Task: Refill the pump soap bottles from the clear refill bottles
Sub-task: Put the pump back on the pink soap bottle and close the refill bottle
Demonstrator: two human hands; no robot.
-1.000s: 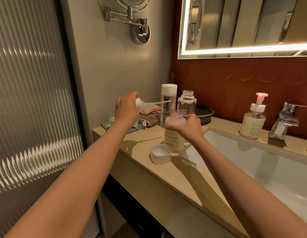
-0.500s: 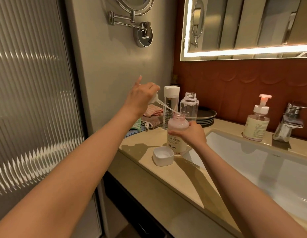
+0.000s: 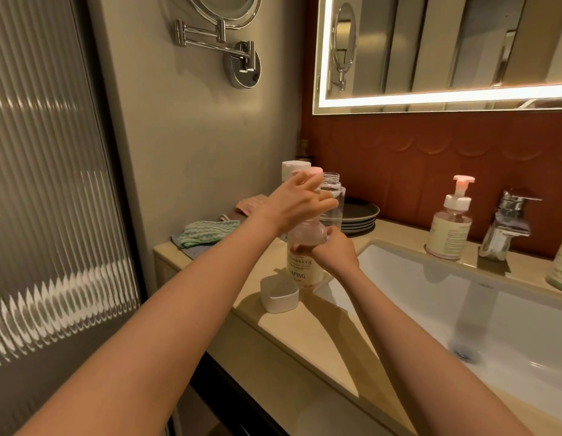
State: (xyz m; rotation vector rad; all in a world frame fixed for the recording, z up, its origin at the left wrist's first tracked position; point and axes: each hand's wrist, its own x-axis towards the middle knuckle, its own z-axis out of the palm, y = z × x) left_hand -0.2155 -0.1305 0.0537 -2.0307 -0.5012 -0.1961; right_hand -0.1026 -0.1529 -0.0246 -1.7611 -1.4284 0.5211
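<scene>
A pump soap bottle (image 3: pixel 305 265) with pink liquid and a cream label stands on the counter by the sink's left edge. My right hand (image 3: pixel 334 251) grips its body from the right. My left hand (image 3: pixel 297 204) holds the pink-topped pump head (image 3: pixel 410 172) on the bottle's neck, fingers wrapped around it. Behind stand an uncapped clear refill bottle (image 3: pixel 332 199) and a taller clear bottle with a white cap (image 3: pixel 294 168), mostly hidden by my left hand. A white cap (image 3: pixel 279 297) lies on the counter in front of the bottle.
A second pump bottle (image 3: pixel 449 228) stands behind the white sink (image 3: pixel 462 297), left of the chrome tap (image 3: pixel 506 225). Dark plates (image 3: pixel 361 215) are stacked at the back. Folded cloths (image 3: pixel 207 234) lie at the counter's left end. Another bottle (image 3: pixel 561 265) shows at the right edge.
My left hand brought the pump head with its tube from the left, lowered the tube into the bottle's neck, and now holds the head on top of the bottle. My right hand kept gripping the bottle.
</scene>
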